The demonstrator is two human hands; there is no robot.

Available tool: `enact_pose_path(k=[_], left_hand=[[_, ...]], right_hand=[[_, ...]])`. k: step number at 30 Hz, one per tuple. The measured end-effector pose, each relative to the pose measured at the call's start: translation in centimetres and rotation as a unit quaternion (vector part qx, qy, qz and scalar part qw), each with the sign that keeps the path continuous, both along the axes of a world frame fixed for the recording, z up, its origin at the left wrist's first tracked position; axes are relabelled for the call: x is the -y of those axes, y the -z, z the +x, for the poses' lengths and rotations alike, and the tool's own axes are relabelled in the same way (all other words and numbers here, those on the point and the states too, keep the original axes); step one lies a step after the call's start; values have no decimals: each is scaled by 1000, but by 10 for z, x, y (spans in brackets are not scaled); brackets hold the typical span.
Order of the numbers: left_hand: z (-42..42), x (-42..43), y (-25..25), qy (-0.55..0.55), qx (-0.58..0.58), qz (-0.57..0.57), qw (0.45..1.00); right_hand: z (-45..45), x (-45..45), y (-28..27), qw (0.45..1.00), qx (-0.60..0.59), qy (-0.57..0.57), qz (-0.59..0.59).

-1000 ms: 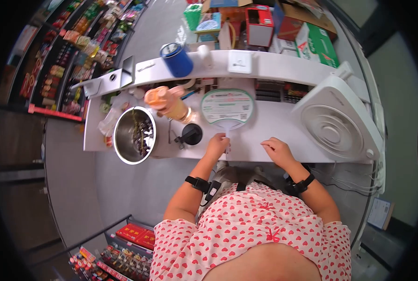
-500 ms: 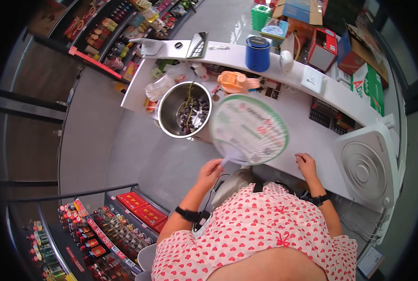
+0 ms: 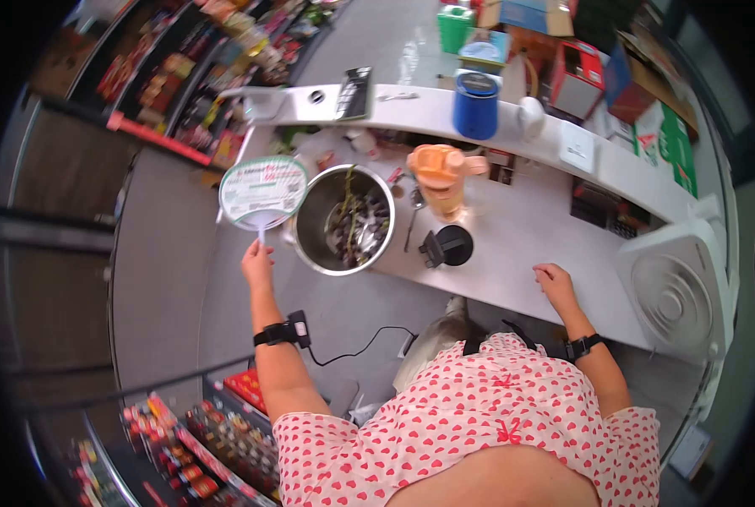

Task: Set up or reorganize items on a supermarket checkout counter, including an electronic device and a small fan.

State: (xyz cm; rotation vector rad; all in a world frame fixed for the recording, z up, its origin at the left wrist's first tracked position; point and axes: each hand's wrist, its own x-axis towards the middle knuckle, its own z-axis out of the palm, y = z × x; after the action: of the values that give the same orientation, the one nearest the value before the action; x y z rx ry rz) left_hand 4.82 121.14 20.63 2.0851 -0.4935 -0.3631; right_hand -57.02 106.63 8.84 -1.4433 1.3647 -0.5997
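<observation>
My left hand (image 3: pixel 259 264) is closed around the handle of a round plastic hand fan (image 3: pixel 261 193), printed in green and red. The fan is held out at the left, beside a steel pot (image 3: pixel 297 221) on the counter. Dark grapes (image 3: pixel 367 221) and a bare stem lie inside the pot. Near the counter's front edge, my right hand (image 3: pixel 553 281) rests with loosely bent fingers and nothing visible in it. Left of this hand are a black lid-like object (image 3: pixel 453 245), a spoon (image 3: pixel 412 221) and an orange-topped bottle (image 3: pixel 441 173).
The white counter (image 3: pixel 521 241) has a raised ledge bearing a blue canister (image 3: pixel 476 108) and a phone (image 3: pixel 354 93). A white box fan (image 3: pixel 673 291) stands at the right. Stocked shelves (image 3: pixel 217 431) are at lower left, and boxes (image 3: pixel 577 80) stand behind the ledge.
My left hand has swung the hand fan leftward, from in front of the counter to the pot's left side. The black lid-like object and spoon are now uncovered. My right hand stays nearly in place.
</observation>
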Motion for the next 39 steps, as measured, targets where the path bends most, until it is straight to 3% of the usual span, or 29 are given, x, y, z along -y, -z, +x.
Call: enact_pose_path(k=[3,5,8,13,15,18,21,24,28,32,35,39], left_hand=[[65,44,28,1,-11,35,999],[56,75,6,51,-56,59,995],[89,103,30,119,-139,3,983],[103,129,59,94,-59,51,993],[77,123,41,70,-10,73,995],[68,104,39,49,69,-92,992],[-32,84,-24,42,60,-161,984],[-120,68,-37,76,21,-212,974],[-239,63,-21,155,-67,-191,967],[-304,55,15,353,-117,-121,920],[-336,48,34,409,-101,-54,905],[-357,43,47,408,-125,-36,904]], right_hand=[[-7,0,2,999,-16,32,-22],[-15,-2,-4,998,-36,45,0],[-26,-2,-2,995,-67,71,-9],[-48,23,-5,980,-129,116,-97],[-55,37,-9,975,-130,142,-115],[-63,59,-10,966,-118,175,-150],[-61,76,-5,969,-123,157,-146],[-31,92,-16,976,-137,95,-137],[10,135,-14,960,-180,22,-211],[38,192,8,891,-279,15,-357],[59,214,14,911,-248,74,-322],[76,221,29,940,-241,37,-240]])
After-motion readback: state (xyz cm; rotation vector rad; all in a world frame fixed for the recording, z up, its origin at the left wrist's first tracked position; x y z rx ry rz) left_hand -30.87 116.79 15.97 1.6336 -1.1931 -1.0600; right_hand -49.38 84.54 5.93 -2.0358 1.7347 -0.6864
